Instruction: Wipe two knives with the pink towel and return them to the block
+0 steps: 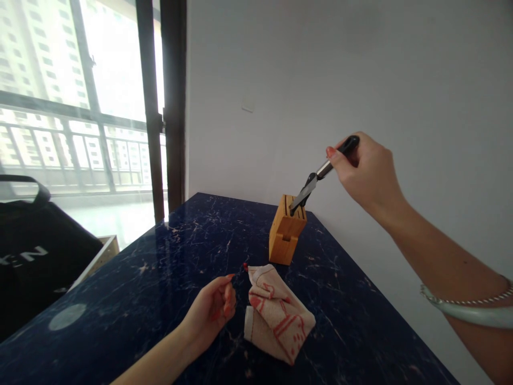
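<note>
Gripped in right hand [366,174], kitchen knife [310,187] slants tip-down toward wooden block [285,231].

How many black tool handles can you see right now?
2: a handle in the right hand, a handle sticking out of the wooden block; more may be hidden inside.

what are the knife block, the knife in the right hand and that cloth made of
The knife block looks like light bamboo or similar wood, with a satin finish and visible grain. The knife seems to have a steel blade, judging by its grey metallic sheen, and a black plastic or rubber handle. The cloth looks like soft woven cotton or linen, given its limp folds and red print; the exact fibre can't be told.
</note>
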Demonstrator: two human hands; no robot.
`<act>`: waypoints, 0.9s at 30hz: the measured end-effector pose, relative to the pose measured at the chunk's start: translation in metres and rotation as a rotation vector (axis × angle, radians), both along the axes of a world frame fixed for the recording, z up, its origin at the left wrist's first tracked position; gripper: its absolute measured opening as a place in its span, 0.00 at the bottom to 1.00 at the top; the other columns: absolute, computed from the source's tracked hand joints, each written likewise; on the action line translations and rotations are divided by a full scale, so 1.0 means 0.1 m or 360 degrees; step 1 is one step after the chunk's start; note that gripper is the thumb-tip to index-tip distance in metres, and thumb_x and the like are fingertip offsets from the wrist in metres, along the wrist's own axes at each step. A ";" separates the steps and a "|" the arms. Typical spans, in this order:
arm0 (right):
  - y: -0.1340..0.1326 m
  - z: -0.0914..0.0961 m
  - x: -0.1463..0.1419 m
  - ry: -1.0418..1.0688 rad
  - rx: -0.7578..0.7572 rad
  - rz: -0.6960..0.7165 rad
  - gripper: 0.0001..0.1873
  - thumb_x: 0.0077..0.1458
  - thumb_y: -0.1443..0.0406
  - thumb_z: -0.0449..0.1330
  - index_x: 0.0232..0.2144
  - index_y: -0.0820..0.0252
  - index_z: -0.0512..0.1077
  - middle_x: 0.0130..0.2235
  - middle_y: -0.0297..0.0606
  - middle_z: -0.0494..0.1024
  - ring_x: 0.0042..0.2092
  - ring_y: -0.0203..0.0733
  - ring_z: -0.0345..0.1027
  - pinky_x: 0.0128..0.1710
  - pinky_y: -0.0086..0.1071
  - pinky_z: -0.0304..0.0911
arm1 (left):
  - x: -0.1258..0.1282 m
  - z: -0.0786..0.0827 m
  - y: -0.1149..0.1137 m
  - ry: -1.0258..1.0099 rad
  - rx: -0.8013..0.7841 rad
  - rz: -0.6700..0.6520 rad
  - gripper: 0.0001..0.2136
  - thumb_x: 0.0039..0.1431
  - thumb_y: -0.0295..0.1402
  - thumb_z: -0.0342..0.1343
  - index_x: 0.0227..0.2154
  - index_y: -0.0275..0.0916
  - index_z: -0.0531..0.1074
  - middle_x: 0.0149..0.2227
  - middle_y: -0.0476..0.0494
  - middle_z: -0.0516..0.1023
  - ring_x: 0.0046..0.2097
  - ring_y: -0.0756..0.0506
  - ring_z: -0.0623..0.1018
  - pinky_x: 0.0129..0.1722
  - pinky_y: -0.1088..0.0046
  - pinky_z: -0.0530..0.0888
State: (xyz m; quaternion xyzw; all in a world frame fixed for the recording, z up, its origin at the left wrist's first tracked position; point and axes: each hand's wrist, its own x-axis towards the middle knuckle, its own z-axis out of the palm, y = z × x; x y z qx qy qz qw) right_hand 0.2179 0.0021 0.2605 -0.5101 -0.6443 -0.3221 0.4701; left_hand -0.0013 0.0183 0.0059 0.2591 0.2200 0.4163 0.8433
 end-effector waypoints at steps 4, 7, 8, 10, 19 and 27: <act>0.00 -0.02 0.02 0.0015 -0.0005 0.0018 0.06 0.50 0.62 0.55 0.26 0.58 0.66 0.20 0.30 0.64 0.22 0.35 0.56 0.23 0.30 0.51 | 0.01 -0.06 0.03 0.0001 0.0035 -0.0022 0.19 0.56 0.34 0.48 0.10 0.36 0.62 0.10 0.52 0.60 0.14 0.56 0.55 0.17 0.80 0.53; -0.02 -0.03 0.03 0.0042 -0.0031 0.0031 0.06 0.50 0.61 0.54 0.27 0.57 0.66 0.21 0.31 0.65 0.23 0.36 0.57 0.24 0.31 0.52 | 0.00 -0.07 0.05 0.0010 0.0036 -0.0053 0.19 0.55 0.34 0.49 0.11 0.36 0.62 0.10 0.52 0.60 0.14 0.57 0.54 0.17 0.79 0.53; -0.03 -0.03 0.03 0.0047 -0.0038 0.0033 0.06 0.50 0.61 0.54 0.27 0.57 0.66 0.21 0.31 0.65 0.23 0.37 0.57 0.24 0.32 0.52 | -0.01 -0.07 0.05 0.0016 0.0030 -0.0056 0.19 0.55 0.34 0.49 0.11 0.36 0.61 0.10 0.53 0.60 0.14 0.57 0.55 0.17 0.79 0.53; -0.04 -0.04 0.04 0.0047 -0.0039 0.0029 0.06 0.50 0.60 0.54 0.26 0.57 0.66 0.20 0.31 0.65 0.23 0.37 0.57 0.24 0.32 0.52 | -0.02 -0.05 0.05 0.0027 0.0015 -0.0050 0.18 0.55 0.34 0.49 0.11 0.36 0.61 0.10 0.53 0.59 0.14 0.56 0.56 0.17 0.79 0.54; 0.09 -0.11 0.03 -0.0027 -0.0247 -0.0001 0.08 0.51 0.60 0.54 0.28 0.59 0.67 0.21 0.33 0.66 0.22 0.37 0.57 0.24 0.31 0.51 | -0.01 -0.02 0.01 0.0066 0.0051 -0.0024 0.18 0.55 0.33 0.49 0.11 0.36 0.61 0.10 0.53 0.60 0.14 0.56 0.56 0.17 0.79 0.55; 0.65 -0.25 0.02 -0.0603 -0.0461 -0.0502 0.18 0.44 0.49 0.59 0.28 0.57 0.75 0.36 0.43 0.65 0.42 0.52 0.54 0.38 0.41 0.48 | 0.00 -0.05 0.03 0.0060 0.0113 -0.0069 0.18 0.55 0.35 0.50 0.12 0.36 0.61 0.10 0.53 0.60 0.14 0.57 0.54 0.16 0.80 0.52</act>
